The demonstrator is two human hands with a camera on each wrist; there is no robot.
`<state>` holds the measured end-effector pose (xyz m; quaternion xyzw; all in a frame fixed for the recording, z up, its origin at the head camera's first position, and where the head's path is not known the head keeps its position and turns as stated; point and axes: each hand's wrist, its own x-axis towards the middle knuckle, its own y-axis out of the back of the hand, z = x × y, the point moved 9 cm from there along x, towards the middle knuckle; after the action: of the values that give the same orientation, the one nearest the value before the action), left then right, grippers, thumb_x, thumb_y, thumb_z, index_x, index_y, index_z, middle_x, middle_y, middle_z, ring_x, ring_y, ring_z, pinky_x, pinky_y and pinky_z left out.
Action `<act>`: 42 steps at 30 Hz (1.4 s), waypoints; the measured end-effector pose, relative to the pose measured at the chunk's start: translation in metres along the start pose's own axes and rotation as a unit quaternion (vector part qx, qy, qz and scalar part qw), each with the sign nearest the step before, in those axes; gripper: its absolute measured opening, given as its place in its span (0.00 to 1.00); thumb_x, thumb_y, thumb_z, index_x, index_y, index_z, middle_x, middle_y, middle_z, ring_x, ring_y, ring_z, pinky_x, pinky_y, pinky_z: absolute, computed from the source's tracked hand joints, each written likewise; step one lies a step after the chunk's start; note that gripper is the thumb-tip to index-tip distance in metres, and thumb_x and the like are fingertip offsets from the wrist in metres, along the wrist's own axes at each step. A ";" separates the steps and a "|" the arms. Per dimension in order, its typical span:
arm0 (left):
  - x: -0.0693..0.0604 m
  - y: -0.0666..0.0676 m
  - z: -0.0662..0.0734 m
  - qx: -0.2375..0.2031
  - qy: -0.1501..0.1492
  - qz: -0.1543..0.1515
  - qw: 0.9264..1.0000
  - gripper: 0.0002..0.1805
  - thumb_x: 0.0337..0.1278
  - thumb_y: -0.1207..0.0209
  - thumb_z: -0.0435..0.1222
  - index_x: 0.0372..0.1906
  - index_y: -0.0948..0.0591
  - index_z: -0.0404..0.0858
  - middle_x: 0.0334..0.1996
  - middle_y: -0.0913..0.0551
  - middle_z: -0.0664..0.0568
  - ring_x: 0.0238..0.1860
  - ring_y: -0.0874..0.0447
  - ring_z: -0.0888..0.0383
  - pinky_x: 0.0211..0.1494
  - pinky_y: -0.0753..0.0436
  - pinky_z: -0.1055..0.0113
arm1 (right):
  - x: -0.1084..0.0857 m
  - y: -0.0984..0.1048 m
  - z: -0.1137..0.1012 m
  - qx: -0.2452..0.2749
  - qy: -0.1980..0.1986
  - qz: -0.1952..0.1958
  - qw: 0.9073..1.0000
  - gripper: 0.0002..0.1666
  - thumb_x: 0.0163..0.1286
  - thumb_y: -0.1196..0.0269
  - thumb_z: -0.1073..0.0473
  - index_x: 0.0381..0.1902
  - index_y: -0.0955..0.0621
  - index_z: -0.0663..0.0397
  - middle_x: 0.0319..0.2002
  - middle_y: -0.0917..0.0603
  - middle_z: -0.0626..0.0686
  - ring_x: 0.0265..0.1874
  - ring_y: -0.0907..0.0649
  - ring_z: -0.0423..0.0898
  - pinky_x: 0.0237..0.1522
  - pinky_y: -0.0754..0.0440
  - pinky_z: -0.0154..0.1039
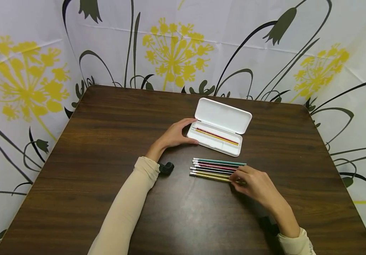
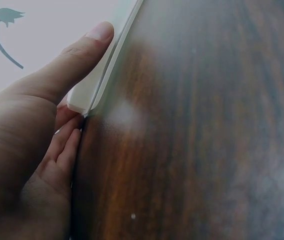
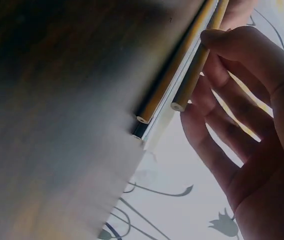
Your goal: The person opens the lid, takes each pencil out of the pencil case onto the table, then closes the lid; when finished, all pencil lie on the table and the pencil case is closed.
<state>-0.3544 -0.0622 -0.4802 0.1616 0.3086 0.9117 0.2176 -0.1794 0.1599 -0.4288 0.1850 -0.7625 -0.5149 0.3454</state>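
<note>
while the left hand (image 1: 174,135) grips a case (image 1: 223,116), the right hand (image 1: 257,183) pinches a pencil (image 3: 193,75).

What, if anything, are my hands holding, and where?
Your right hand pinches a yellow pencil near its eraserless end; your left hand grips the open white case at its left end.

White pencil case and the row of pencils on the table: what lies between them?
Only bare brown tabletop lies between the open white case and the loose pencils; the head view shows this.
</note>
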 end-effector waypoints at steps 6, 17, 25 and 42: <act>0.000 -0.001 -0.001 -0.001 -0.003 0.000 1.000 0.50 0.41 0.23 0.50 0.72 0.32 0.42 0.68 0.32 0.52 0.68 0.37 0.57 0.68 0.38 0.60 | -0.003 -0.007 0.002 -0.012 -0.016 -0.019 1.000 0.12 0.51 0.23 0.60 0.31 0.15 0.40 0.32 0.20 0.39 0.28 0.21 0.34 0.24 0.23 0.37; 0.001 0.005 -0.002 0.001 -0.001 0.004 1.000 0.50 0.41 0.23 0.50 0.72 0.32 0.43 0.68 0.32 0.51 0.68 0.37 0.57 0.68 0.38 0.59 | 0.037 0.026 0.031 -0.040 -0.051 0.006 0.998 0.07 0.57 0.27 0.60 0.34 0.14 0.47 0.29 0.19 0.42 0.25 0.19 0.39 0.21 0.24 0.39; -0.001 -0.003 -0.007 0.006 0.008 -0.006 1.000 0.50 0.42 0.24 0.52 0.73 0.33 0.44 0.69 0.33 0.52 0.69 0.38 0.57 0.68 0.37 0.58 | 0.092 0.018 0.092 -0.020 -0.145 -0.028 0.989 0.06 0.66 0.34 0.61 0.40 0.13 0.52 0.31 0.16 0.47 0.29 0.18 0.45 0.27 0.22 0.47; -0.001 0.000 -0.002 0.007 0.008 -0.004 1.000 0.50 0.43 0.24 0.51 0.73 0.33 0.45 0.69 0.33 0.53 0.69 0.38 0.57 0.68 0.37 0.59 | 0.112 -0.023 0.105 -0.001 -0.157 -0.132 0.979 0.07 0.64 0.31 0.59 0.40 0.13 0.51 0.34 0.14 0.48 0.33 0.17 0.46 0.31 0.23 0.48</act>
<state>-0.3545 -0.0631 -0.4816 0.1551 0.3174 0.9099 0.2175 -0.3338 0.1479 -0.4367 0.2007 -0.7756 -0.5792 0.1508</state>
